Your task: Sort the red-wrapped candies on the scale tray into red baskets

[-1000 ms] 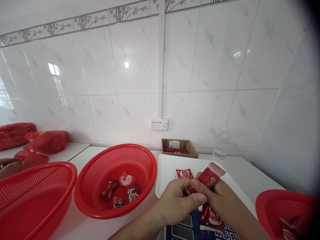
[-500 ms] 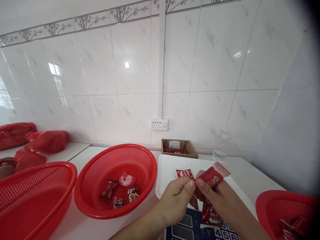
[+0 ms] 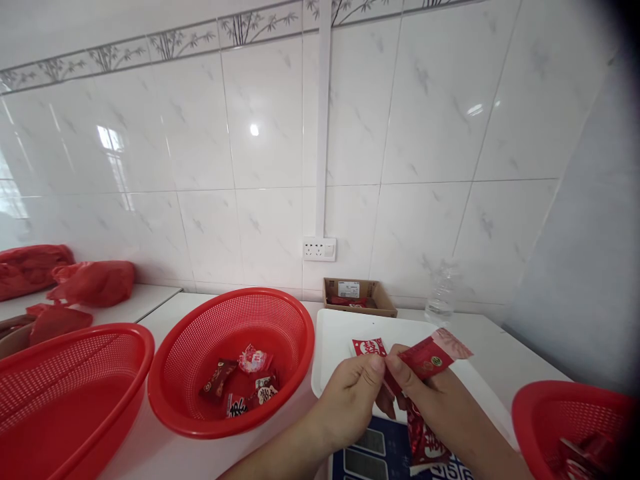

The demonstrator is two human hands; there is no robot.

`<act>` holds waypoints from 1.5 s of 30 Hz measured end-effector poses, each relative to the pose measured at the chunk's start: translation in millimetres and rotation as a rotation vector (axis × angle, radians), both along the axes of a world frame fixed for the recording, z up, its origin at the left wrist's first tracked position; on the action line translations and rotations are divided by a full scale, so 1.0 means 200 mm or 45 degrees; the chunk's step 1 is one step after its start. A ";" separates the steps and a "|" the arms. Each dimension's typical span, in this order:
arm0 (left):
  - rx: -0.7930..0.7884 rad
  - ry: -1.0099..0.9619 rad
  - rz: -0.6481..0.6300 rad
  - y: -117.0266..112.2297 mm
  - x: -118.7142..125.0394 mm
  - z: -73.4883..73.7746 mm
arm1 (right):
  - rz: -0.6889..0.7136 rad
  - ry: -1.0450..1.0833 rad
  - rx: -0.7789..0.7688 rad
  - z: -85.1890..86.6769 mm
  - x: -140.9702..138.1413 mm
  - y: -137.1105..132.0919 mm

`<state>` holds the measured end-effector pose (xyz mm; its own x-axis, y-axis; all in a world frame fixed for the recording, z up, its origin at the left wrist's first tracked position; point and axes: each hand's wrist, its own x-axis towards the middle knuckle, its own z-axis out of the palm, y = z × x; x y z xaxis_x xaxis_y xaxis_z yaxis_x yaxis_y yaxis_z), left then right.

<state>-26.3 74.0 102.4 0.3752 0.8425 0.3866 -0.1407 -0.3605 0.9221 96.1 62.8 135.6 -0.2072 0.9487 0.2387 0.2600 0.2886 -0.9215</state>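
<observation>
My left hand (image 3: 353,400) and my right hand (image 3: 430,393) meet above a digital scale (image 3: 330,333), thumbs nearly touching. Between them they pinch a red snack packet (image 3: 425,357), its pale pink end sticking out to the upper right. A second red packet (image 3: 369,347) with white lettering shows just behind my left fingers; whether it is held or resting on the scale, I cannot tell. Below my right palm a shiny red packet (image 3: 425,440) hangs or lies over the scale's blue keypad. My inner fingers are partly hidden.
Left of the scale stands a red plastic basket (image 3: 173,347) with several wrapped packets inside. Another red basket (image 3: 135,353) is at far left, a third (image 3: 530,400) at right. A cardboard box (image 3: 383,301), a clear plastic bottle (image 3: 440,300) and red bags (image 3: 105,283) stand behind.
The pinched packet and my hands have shifted slightly; its pale end now points further right. The lower packet has moved a little right and down. At far left, a co-worker's hand and a red bag moved.
</observation>
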 end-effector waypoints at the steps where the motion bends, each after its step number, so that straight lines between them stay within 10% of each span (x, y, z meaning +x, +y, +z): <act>1: 0.003 -0.008 -0.011 0.00 0.00 0.00 | 0.005 0.004 0.008 0.00 0.00 0.00; 45: -0.031 -0.055 -0.089 0.00 0.00 0.01 | -0.155 -0.055 0.101 0.02 -0.01 0.00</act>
<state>-25.9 74.0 105.3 0.4166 0.8242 0.3836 -0.2045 -0.3262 0.9229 94.4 61.8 139.2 -0.1033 0.9461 0.3070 0.3364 0.3237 -0.8843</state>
